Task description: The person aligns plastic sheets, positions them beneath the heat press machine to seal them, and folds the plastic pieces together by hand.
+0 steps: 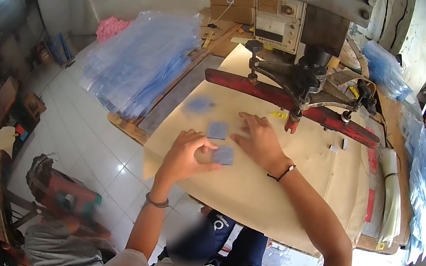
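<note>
My left hand (185, 156) has its thumb and index finger at the left edge of a small blue square piece (224, 156), gripping it on the tan sheet (291, 201). A second blue square (217, 130) lies flat just above it, very close. To the right of both squares is my right hand (261, 138), fingers apart and bent, with nothing visible in it. Farther up the sheet, a blurred blue patch (198, 104) shows; its kind cannot be made out.
A press machine (278, 18) with a long red bar (254, 85) hangs over the sheet's far side. Stacked blue plastic sheets (138, 60) lie at left. Small pale pieces (334, 148) and a bundle of pale strips (390, 194) are at right. A person (63, 248) is at lower left.
</note>
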A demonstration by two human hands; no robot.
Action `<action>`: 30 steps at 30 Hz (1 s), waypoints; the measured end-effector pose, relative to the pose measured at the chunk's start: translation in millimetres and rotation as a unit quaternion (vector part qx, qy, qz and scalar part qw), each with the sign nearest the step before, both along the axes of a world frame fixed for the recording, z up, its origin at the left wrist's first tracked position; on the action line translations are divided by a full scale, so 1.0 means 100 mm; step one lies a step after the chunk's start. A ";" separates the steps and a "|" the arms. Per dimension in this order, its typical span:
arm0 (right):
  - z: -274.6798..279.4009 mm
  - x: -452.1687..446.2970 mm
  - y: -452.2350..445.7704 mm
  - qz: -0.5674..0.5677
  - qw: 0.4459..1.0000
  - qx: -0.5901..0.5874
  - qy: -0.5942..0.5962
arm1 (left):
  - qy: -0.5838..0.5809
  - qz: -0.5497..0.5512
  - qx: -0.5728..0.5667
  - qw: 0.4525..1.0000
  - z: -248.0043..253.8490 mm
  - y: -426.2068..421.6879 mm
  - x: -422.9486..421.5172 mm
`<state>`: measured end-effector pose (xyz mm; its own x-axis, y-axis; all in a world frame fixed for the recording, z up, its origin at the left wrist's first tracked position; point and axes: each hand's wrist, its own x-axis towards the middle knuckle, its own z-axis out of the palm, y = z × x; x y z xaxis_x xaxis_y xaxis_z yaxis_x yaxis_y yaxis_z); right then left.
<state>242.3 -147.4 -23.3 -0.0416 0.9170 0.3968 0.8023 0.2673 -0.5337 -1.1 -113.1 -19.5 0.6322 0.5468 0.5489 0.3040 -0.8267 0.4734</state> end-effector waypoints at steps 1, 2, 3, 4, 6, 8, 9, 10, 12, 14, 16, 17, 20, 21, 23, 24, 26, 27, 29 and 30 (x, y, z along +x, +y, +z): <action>0.02 0.00 -0.01 0.003 1.000 -0.015 0.010 | 0.000 -0.002 -0.001 1.000 -0.01 0.00 0.00; 0.03 0.00 -0.02 0.007 1.000 -0.019 0.010 | 0.000 -0.001 -0.001 1.000 -0.01 0.00 0.00; 0.04 -0.01 -0.04 0.011 1.000 -0.023 0.011 | 0.001 0.000 -0.001 1.000 -0.02 0.01 -0.01; 0.05 -0.02 -0.05 0.015 0.999 -0.028 0.012 | 0.003 0.001 -0.002 1.000 -0.02 0.01 -0.02; 0.08 -0.06 -0.08 0.030 0.994 -0.016 0.101 | 0.003 -0.001 0.005 1.000 -0.02 0.02 -0.02; 0.11 -0.10 -0.13 0.021 0.991 0.000 0.133 | 0.006 0.001 0.005 1.000 -0.03 0.01 -0.02; 0.16 -0.12 -0.15 0.005 0.993 0.012 0.121 | 0.008 0.003 0.003 1.000 -0.03 0.02 -0.02; 0.18 -0.14 -0.16 -0.011 0.994 0.024 0.109 | 0.010 0.005 0.001 1.000 -0.03 0.01 -0.02; 0.06 -0.11 -0.12 -0.037 0.998 0.054 0.019 | 0.014 0.006 -0.003 1.000 -0.01 0.00 -0.04; -0.03 -0.07 -0.07 -0.067 0.994 0.070 -0.058 | 0.011 0.004 -0.003 1.000 -0.01 0.02 -0.02; -0.08 -0.11 -0.09 -0.101 0.986 0.070 -0.116 | 0.004 0.000 -0.004 1.000 -0.05 0.04 -0.01; -0.08 -0.10 -0.08 -0.098 0.986 0.069 -0.114 | 0.006 0.001 -0.001 1.000 -0.05 0.06 -0.01; -0.09 -0.10 -0.09 -0.079 0.990 0.047 -0.106 | 0.013 0.005 -0.003 1.000 -0.03 0.03 -0.03; -0.05 -0.10 -0.10 -0.068 0.992 0.031 -0.104 | 0.012 0.006 -0.004 1.000 -0.03 0.03 -0.03; 0.00 -0.07 -0.10 -0.047 0.994 0.028 -0.098 | 0.007 0.008 -0.007 1.000 -0.02 0.03 -0.01; 0.00 -0.07 -0.10 -0.037 0.994 0.039 -0.092 | 0.004 0.007 -0.009 1.000 -0.03 0.03 -0.01; 0.00 -0.06 -0.09 -0.023 0.997 0.028 -0.071 | 0.001 0.007 -0.011 1.000 -0.03 0.04 -0.01; 0.05 -0.06 -0.10 -0.017 0.998 0.005 -0.055 | 0.001 0.007 -0.011 1.000 -0.02 0.03 -0.01; 0.06 -0.08 -0.12 -0.008 1.000 -0.012 -0.026 | 0.007 0.009 -0.016 1.000 -0.01 0.00 -0.02; 0.06 -0.07 -0.13 -0.006 1.000 -0.002 -0.014 | 0.010 0.010 -0.017 1.000 0.01 0.01 -0.02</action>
